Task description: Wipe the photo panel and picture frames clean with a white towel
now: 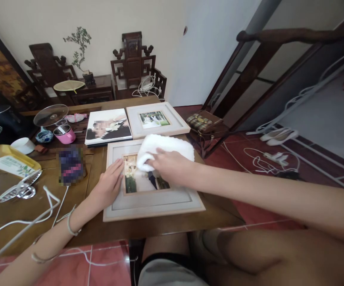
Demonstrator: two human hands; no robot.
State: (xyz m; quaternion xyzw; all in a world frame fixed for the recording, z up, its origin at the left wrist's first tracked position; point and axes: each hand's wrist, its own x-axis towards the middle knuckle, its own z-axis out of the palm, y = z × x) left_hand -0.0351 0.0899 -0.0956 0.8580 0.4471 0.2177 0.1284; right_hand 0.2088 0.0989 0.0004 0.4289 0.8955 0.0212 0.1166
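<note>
A pale wooden picture frame [148, 204] with a photo in its middle lies flat on the wooden table [166, 224] in front of me. My left hand [108, 186] rests flat on the frame's left border, fingers stretched out. My right hand [169, 167] presses a white fluffy cloth [172, 147] onto the glass over the photo, fingers curled on the cloth.
A second pale frame [157, 119] and a canvas photo print [108, 126] lie further back. A pink mug [65, 134], a glass lid [50, 115], a yellow tray [11, 157], metal clips [20, 190] and white cables [41, 214] crowd the left. A dark stair rail [267, 67] rises right.
</note>
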